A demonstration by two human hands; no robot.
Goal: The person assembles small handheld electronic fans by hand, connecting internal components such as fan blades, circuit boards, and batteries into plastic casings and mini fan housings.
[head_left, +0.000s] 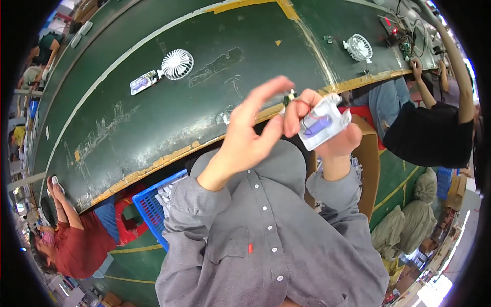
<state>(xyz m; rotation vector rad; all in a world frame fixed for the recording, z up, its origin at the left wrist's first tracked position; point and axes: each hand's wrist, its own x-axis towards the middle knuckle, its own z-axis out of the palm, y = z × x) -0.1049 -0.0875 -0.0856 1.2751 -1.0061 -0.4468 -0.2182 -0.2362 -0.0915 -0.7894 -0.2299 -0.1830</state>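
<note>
In my right hand (pixel 338 147) is a white plastic casing (pixel 326 130), tilted, with a purple cylindrical battery (pixel 318 126) lying inside it. Red wires (pixel 303 104) run from the casing to a small green circuit board (pixel 289 98) by my right fingertips. My left hand (pixel 240 138) is raised beside the board, its index finger and thumb stretched apart, slightly blurred. Whether the left fingertips touch the board is hard to see. Beyond my hands, a white fan head (pixel 177 64) lies on the green table (pixel 169 117), joined to a similar open casing (pixel 144 82) with a purple battery.
A blue crate (pixel 151 215) with white parts stands below the table edge at left; a cardboard box (pixel 369 169) holds parts at right. Another white fan head (pixel 358 47) lies at far right, near a co-worker in black (pixel 429 133). Someone in red (pixel 84 243) sits at left.
</note>
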